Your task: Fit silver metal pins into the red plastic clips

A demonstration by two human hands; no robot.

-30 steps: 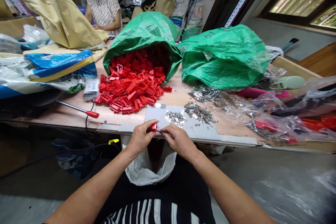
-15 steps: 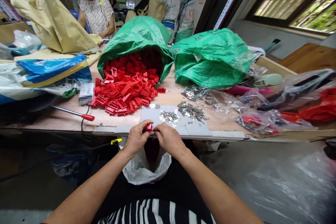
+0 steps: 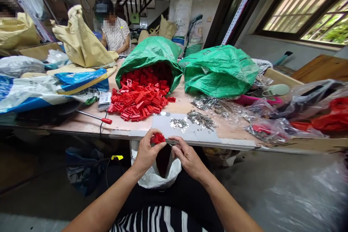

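My left hand (image 3: 146,150) is closed, its thumb and fingers gripping a red plastic part (image 3: 158,138) just in front of the table edge. Close beside it, my right hand (image 3: 189,155) has its thumb and forefinger pinched near the part; a thin glint shows at the fingertips, too small to name. Below both hands hangs an open white sack (image 3: 146,181) at my lap. On the grey sheet (image 3: 165,127) ahead lie a pile of small shiny metal pieces (image 3: 179,124) and a darker metal heap (image 3: 201,119).
Many red parts (image 3: 136,103) spill from a green sack (image 3: 152,49); another green sack (image 3: 220,69) stands to its right. A red-handled lever (image 3: 106,120) juts out at left. Clear plastic bags (image 3: 272,125) crowd the right side. A person (image 3: 116,34) sits across the table.
My hands have moved slightly apart at the fingertips, and more of the red part shows in my left hand. The camera view has shifted, so the table appears a little lower and further right.
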